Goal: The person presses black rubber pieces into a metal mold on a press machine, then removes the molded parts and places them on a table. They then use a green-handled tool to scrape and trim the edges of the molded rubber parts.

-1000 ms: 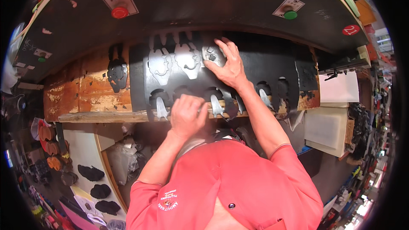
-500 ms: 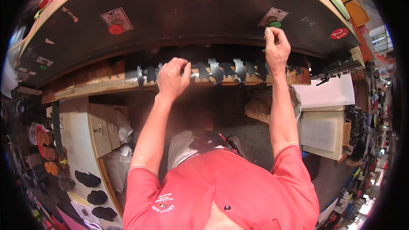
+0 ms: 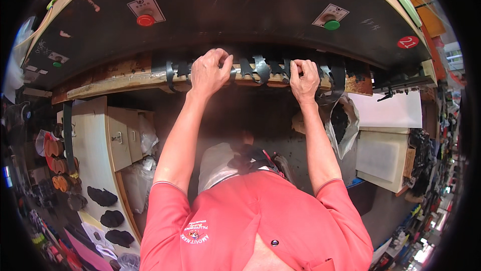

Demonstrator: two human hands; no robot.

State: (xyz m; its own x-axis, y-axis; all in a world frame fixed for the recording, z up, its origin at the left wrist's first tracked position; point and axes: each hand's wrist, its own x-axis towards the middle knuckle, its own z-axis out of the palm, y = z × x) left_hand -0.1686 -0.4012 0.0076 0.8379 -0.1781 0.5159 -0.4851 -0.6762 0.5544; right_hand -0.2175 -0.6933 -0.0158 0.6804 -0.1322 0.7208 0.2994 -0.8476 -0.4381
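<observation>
Both your hands grip the black sheet at the bench edge.
Left hand (image 3: 209, 73) and right hand (image 3: 303, 79) close on the sheet (image 3: 260, 68); red button (image 3: 146, 20) at 11 o'clock, green button (image 3: 331, 24) at 1, cabinet (image 3: 107, 140) at 8.

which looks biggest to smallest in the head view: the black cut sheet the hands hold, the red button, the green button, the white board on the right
1. black cut sheet
2. white board; it looks close in size to the sheet, whose far part is hidden under the machine, so this order is unsure
3. red button and green button look alike
</observation>
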